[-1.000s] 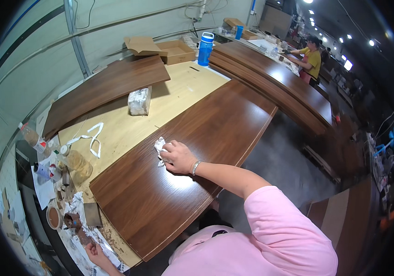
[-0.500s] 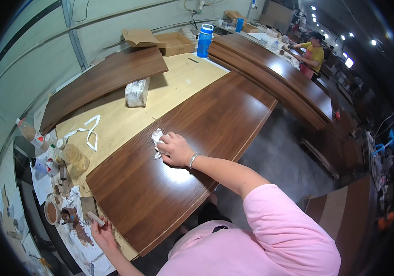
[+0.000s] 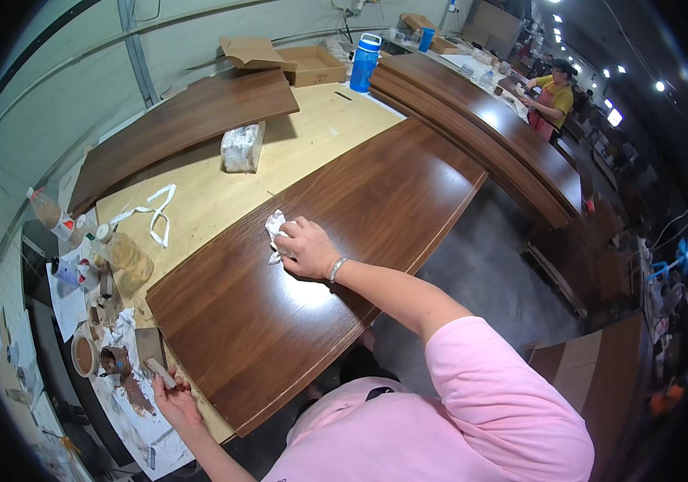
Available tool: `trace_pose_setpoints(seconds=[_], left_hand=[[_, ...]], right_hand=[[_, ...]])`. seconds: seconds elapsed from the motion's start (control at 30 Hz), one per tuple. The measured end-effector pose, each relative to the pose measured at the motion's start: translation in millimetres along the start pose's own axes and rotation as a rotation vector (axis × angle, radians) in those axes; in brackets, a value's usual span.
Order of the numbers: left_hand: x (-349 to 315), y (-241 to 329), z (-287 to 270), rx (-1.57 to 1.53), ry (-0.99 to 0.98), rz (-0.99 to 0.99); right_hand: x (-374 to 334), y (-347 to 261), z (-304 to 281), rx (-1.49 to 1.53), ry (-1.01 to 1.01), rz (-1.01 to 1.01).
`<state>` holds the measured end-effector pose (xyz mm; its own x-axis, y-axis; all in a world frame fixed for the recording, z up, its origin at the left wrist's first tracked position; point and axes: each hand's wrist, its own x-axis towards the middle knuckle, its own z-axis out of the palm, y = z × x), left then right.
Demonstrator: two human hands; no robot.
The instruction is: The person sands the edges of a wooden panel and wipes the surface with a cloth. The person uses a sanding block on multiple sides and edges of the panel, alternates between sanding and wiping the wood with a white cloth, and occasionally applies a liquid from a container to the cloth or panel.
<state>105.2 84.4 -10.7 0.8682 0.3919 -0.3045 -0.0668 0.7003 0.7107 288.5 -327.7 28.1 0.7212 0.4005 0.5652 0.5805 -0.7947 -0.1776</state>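
A dark brown wood-grain panel lies slantwise across the table before me. My right hand rests on it, fingers closed over a crumpled white cloth or tissue pressed to the glossy surface. Beyond the panel's left end, my left hand pinches a small pale oblong block, whose exact kind I cannot make out. Close to that hand are a brown-smeared container, a white sheet with brown smears and a round tub of brown paste.
Bottles stand along the left edge. Another brown panel leans over a wrapped white block. Stacked panels fill the far right, near a blue bottle and open carton. A co-worker stands beyond.
The whole view has shifted slightly. Both hands keep nearly the same places, the right with the white cloth or tissue on the panel, the left with the small block.
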Motion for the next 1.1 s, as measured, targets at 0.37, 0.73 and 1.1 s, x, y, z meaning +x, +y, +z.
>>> trace_pose_setpoints(seconds=[0.37,0.73,1.1], left_hand=[[0,-6,-11,-0.030,0.034,-0.033],[8,-10,-11,-0.099,0.018,-0.085],[2,-9,12,-0.115,-0.113,-0.025]], right_hand=[[1,-3,-3,-0.001,0.004,-0.008],[1,0,-6,-0.020,-0.003,0.005],[9,-13,-10,-0.039,0.008,0.010]])
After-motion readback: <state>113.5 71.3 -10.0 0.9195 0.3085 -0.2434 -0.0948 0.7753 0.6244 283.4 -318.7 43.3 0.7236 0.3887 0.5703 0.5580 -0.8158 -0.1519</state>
